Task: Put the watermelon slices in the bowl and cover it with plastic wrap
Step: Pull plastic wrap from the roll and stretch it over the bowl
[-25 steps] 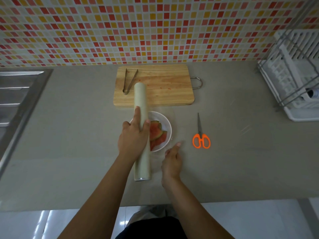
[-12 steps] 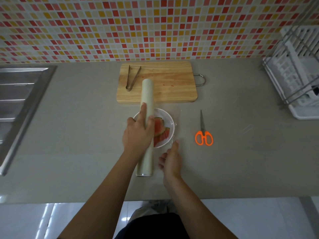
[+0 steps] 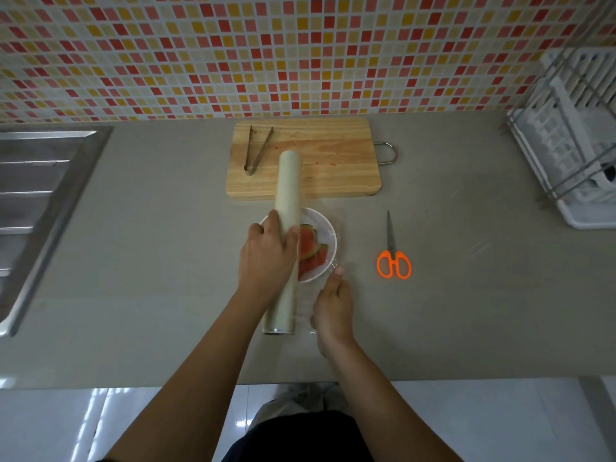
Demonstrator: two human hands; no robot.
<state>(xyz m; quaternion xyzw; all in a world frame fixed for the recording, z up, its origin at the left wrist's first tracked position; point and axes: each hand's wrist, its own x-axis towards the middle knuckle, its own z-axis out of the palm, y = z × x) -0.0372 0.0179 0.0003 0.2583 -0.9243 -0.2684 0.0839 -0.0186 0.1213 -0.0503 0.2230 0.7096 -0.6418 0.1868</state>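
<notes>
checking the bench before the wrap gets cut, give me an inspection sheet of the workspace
surface: grey counter; red juice specks on the cutting board
job's things: watermelon slices lie in the white bowl; plastic wrap roll is held over the bowl's left side; clear film reaches past the bowl's right rim
clutter: tongs on the cutting board; orange scissors right of the bowl, apart from it
grips: left hand grips the roll; right hand is at the loose film near the bowl, whether it pinches it is unclear
cables: nothing seen
surroundings: steel sink left, dish rack right, mosaic tiled wall behind
</notes>
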